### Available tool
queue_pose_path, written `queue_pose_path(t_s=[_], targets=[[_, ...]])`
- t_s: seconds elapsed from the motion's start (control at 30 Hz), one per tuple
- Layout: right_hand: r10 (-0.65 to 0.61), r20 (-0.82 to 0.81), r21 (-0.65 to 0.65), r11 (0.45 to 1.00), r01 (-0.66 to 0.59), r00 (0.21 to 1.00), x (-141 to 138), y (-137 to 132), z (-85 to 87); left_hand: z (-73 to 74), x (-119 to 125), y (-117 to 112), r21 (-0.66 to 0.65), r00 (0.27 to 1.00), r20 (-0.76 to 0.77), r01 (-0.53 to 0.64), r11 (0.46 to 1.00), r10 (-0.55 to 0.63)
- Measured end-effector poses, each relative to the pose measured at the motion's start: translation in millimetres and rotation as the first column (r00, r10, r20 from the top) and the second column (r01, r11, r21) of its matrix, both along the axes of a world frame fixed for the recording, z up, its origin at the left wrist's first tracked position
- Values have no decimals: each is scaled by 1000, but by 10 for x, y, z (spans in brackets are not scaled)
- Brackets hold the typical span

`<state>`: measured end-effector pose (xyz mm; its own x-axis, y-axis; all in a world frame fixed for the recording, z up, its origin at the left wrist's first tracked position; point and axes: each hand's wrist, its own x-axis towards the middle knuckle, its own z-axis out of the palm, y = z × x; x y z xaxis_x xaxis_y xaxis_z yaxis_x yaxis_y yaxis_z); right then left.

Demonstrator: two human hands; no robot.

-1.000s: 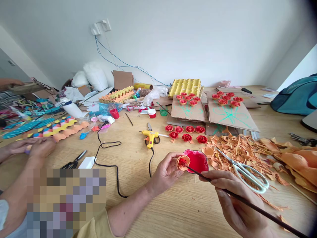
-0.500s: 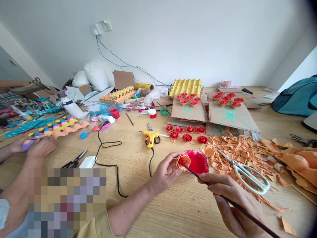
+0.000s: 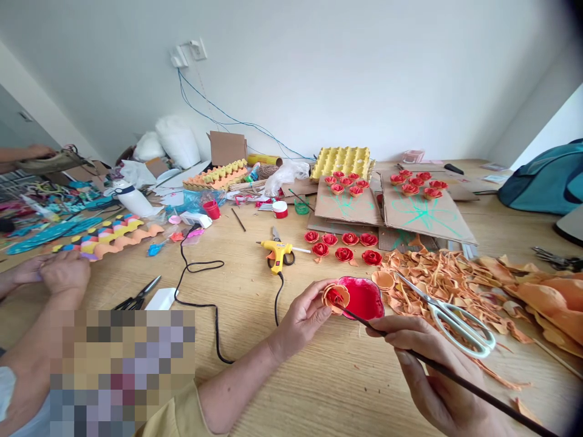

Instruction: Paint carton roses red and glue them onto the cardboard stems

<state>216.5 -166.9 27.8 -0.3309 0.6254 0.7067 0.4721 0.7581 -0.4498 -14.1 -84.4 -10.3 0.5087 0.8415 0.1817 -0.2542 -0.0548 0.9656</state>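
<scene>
Between the fingers and thumb of my left hand (image 3: pixel 306 312) is an orange egg-carton flower (image 3: pixel 336 297) with red paint at its centre. My right hand (image 3: pixel 437 364) grips a long dark paintbrush (image 3: pixel 449 366), its tip inside the flower. Just behind the flower sits a dish of red paint (image 3: pixel 364 297), its near left side partly hidden by the flower and brush. Several red-painted flowers (image 3: pixel 347 254) stand in rows beyond the dish.
White-handled scissors (image 3: pixel 464 331) lie over orange carton scraps (image 3: pixel 437 279) at right. A yellow glue gun (image 3: pixel 277 254) with a black cord is left of centre. Cardboard sheets (image 3: pixel 419 218) bear more red flowers. At far left, a co-worker's hands (image 3: pixel 66 270) work near a painted carton strip (image 3: pixel 109 237).
The brush has shifted slightly in the flower, and its handle is lower at the right. The flower has turned a little in my left hand. The co-worker's hands have moved slightly.
</scene>
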Motion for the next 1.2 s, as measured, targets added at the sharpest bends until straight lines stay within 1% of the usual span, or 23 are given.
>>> queue_pose_path(t_s=[0.13,0.3,0.37,0.43,0.53,0.63,0.73,0.8,0.9,1.0,1.1,1.2], targets=[[-38,-17,-19,999,37,999,-12,-6,-1,-51,9,32,-63,995,95,15,998,-9],[-75,-184,-21,997,72,980,3,-7,-18,-44,12,56,-178,976,216,39,983,0],[-111,-250,1,993,115,962,15,19,-40,-19,9,60,-228,971,237,65,971,-9],[-170,-287,-2,984,177,943,34,55,-83,2,5,66,-264,974,227,70,962,-9],[-257,-276,-65,966,249,926,75,107,-183,12,0,78,-277,982,190,61,959,-8],[-310,-216,-134,949,286,926,108,140,-272,1,-4,86,-266,978,206,88,960,-33],[-331,-163,-130,941,312,930,109,148,-297,-13,-7,87,-259,970,234,129,957,-68],[-316,-186,-139,946,294,930,90,136,-274,-26,-5,89,-259,973,222,125,958,-67],[-270,-329,-166,960,226,905,33,94,-187,-52,5,101,-227,983,183,71,971,-29],[-188,-447,-141,980,139,875,-45,50,-77,-70,22,110,-181,988,153,46,982,-18],[-131,-450,-139,987,76,883,-110,28,-17,-58,38,101,-182,993,112,51,982,-30],[-104,-422,-141,989,48,901,-135,27,-35,-36,47,78,-190,997,70,52,981,-39]])
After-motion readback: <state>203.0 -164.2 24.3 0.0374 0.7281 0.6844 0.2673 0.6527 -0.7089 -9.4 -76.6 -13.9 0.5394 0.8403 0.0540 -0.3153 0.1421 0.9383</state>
